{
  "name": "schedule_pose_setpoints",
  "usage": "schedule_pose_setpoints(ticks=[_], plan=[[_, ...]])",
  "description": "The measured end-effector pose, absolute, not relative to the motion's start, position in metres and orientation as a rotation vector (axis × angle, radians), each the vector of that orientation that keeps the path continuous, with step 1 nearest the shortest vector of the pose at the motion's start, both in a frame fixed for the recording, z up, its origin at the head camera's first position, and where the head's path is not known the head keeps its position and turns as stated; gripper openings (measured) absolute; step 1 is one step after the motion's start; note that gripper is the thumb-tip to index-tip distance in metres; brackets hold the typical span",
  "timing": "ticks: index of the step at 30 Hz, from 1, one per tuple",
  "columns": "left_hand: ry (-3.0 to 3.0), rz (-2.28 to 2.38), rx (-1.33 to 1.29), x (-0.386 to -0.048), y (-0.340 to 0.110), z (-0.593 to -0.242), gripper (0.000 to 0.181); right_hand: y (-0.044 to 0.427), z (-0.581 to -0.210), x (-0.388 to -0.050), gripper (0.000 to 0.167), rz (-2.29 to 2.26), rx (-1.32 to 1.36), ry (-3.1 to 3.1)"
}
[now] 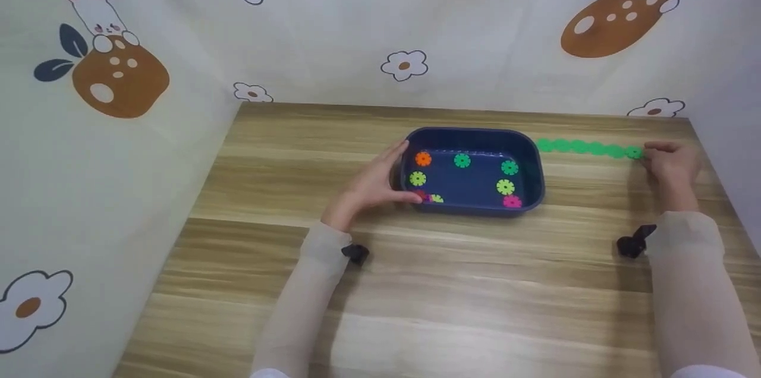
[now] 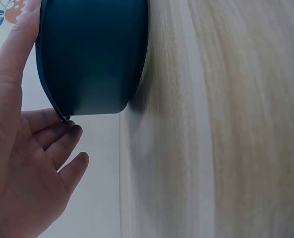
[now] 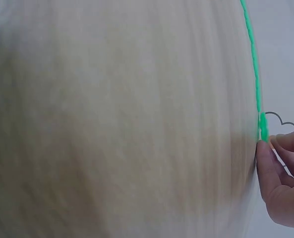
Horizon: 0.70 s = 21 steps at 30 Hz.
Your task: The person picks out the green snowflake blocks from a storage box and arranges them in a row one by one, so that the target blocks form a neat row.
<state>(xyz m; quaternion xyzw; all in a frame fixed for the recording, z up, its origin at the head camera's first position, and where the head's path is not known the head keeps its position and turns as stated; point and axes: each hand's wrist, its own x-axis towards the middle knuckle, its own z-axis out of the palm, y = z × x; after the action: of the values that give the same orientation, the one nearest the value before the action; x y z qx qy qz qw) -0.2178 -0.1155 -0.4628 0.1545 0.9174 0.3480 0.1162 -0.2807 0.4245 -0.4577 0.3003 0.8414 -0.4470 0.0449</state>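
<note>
A dark blue plastic basin stands on the wooden table, with several orange, yellow, green and pink notched discs inside. My left hand grips its left end, thumb over the near corner and fingers at the far corner. From the left wrist view, that hand spans the basin's outer wall. A row of green discs runs rightward from the basin. At its right end my right hand pinches a green disc between thumb and fingertips.
The wooden table spreads toward me. Cloth walls printed with rabbits and flowers stand along its back and sides. A small black device is strapped on the right wrist, and another black device on the left.
</note>
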Motion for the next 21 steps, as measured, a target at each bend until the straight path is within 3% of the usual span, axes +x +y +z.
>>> schedule_pose_setpoints(ticks=[7, 21], plan=[[2.677, 1.034, 0.456, -0.217, -0.115, -0.464, 0.118, 0.426, -0.454, -0.273, 0.009, -1.723, 0.923, 2.412], [2.662, 1.051, 0.475, -0.216, -0.117, -0.463, 0.119, 0.41, -0.44, -0.261, 0.014, -1.962, 0.872, 2.292]])
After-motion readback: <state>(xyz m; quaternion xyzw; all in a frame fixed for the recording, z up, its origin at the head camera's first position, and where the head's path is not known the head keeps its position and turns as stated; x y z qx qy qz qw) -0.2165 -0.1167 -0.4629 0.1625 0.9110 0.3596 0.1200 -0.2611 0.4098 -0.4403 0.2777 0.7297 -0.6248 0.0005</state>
